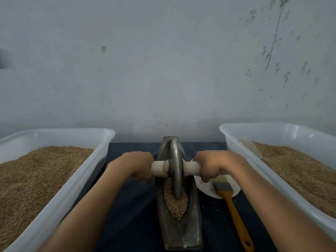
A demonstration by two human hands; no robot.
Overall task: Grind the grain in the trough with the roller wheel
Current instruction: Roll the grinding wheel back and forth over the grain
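**Both hands on the roller wheel, grain under it in the trough**

Head view: The left hand (137, 165) curls round the left end of the pale axle handle (160, 168), and the right hand (211, 165) curls round the right end; each hand grips it knuckles up. Between the two grips stands the metal roller wheel (176, 168), upright on its edge in the boat-shaped metal trough (179, 228). The wheel sits in the trough's far half. Just below and nearer than the grips, grain (176, 202) lies heaped in the trough's groove, touching the wheel's lower rim and tapering toward the near end. Directly under the right hand lies a white plate (203, 186), and a brush (231, 208) with an orange handle rests across it, bristles near the fingers. Outward of the left grip stands a white tub (60, 197) filled with grain; outward of the right grip stands a second white tub (236, 142), also filled. All rest on a dark cloth (134, 215) before a pale wall (163, 60).
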